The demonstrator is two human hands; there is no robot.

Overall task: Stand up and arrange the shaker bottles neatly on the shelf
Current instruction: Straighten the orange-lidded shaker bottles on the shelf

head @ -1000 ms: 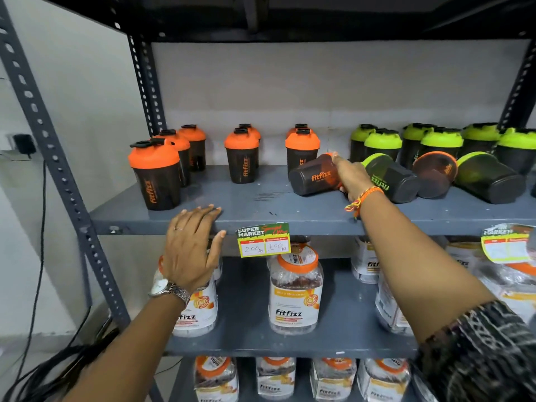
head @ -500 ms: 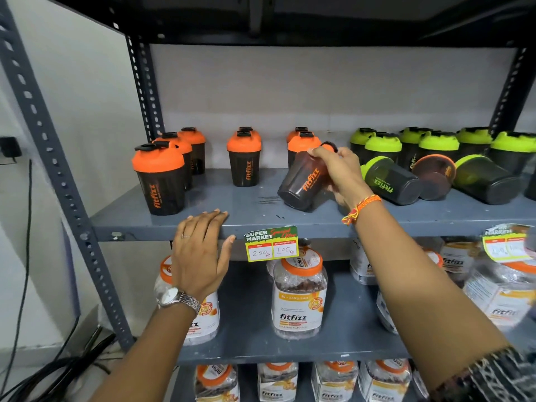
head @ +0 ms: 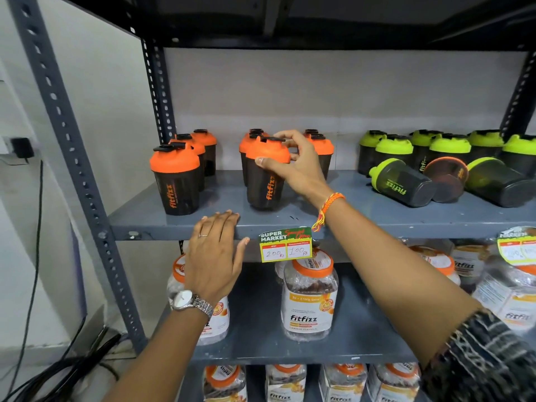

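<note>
While the orange-lidded shaker (head: 265, 175) is gripped at its lid by the right hand (head: 293, 166), it stands upright on the shelf (head: 362, 219), just in front of the orange rows. If it is released off balance, it may tip against the neighbours. The left hand (head: 216, 256) is laid flat and empty on the shelf edge. To the right of the gripped shaker, the lying shakers (head: 403, 184) overlap, so their number is not clear.

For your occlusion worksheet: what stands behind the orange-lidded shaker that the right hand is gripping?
Behind the gripped shaker, held by the right hand, other orange-lidded shakers stand upright in a row running back. Only their lids and slivers of dark body show; the gripped shaker and hand cover the rest.
</note>
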